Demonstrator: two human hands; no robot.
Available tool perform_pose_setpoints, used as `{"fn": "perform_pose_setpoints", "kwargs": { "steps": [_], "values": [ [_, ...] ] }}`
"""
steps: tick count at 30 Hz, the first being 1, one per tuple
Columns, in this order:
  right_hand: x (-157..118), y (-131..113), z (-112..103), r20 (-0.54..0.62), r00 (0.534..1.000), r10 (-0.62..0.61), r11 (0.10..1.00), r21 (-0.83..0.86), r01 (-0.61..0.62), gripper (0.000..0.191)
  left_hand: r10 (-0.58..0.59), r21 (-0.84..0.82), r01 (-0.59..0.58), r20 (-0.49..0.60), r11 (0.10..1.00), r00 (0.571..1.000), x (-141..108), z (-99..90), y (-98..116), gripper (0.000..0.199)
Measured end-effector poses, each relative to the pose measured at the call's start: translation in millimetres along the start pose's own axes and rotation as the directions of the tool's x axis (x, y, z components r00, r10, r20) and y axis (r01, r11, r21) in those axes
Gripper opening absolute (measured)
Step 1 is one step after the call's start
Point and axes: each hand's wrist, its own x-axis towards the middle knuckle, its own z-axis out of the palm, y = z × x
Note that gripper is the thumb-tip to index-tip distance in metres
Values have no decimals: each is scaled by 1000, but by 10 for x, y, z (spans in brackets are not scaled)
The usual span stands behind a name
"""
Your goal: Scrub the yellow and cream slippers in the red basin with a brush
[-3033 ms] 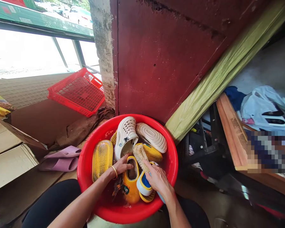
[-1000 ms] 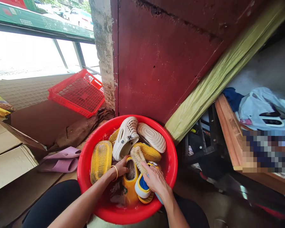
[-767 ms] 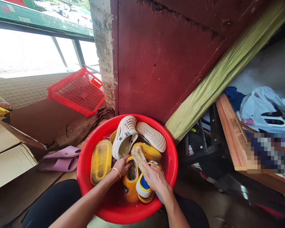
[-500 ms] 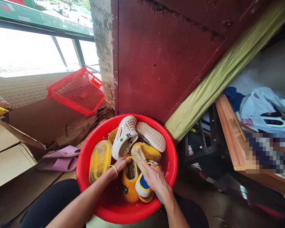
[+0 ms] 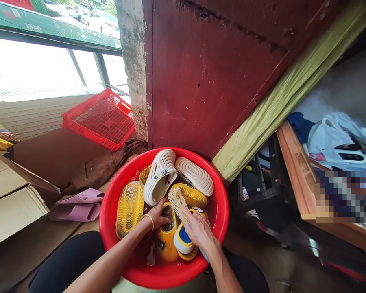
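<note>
A red basin (image 5: 110,199) holds water and several shoes. My left hand (image 5: 157,215), with a gold bangle at the wrist, grips the heel end of a yellow clog (image 5: 167,250), its thumb at the shoe's wet opening. My right hand (image 5: 203,232) is closed around a scrub brush (image 5: 177,202), whose pale bristles point up and left beside that clog. Under the right hand sits a yellow shoe with a blue inside and white rim (image 5: 183,241). Farther back lie a white clog (image 5: 160,179), an upturned cream sole (image 5: 195,175) and yellow soles (image 5: 129,207).
Left of the basin are pink slippers (image 5: 77,205), cardboard (image 5: 15,215) and a tilted red crate (image 5: 102,118). Behind it stands a dark red metal panel (image 5: 198,81). A yellowish wrapped length (image 5: 271,106) slants down to the right rim, near a wooden table edge (image 5: 295,175).
My left thumb has moved down into the yellow clog's opening, and the fingers have shifted slightly around its heel. The right hand and brush have hardly moved.
</note>
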Motion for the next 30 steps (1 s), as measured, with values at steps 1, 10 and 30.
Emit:
{"fn": "perform_pose_setpoints", "kwargs": {
  "steps": [1,10,30],
  "values": [
    [10,4,11,-7,1000,-1,1000,0,1,63,-17,8,17,-23,1000,1000,-8,10,9,79],
    [19,54,46,-77,997,-15,999,49,18,63,-12,-199,-4,-81,980,997,38,8,219,36],
    [176,-369,114,-64,898,436,133,991,6,80,193,-437,-476,-548,763,814,-642,-697,1220,41]
  ]
}}
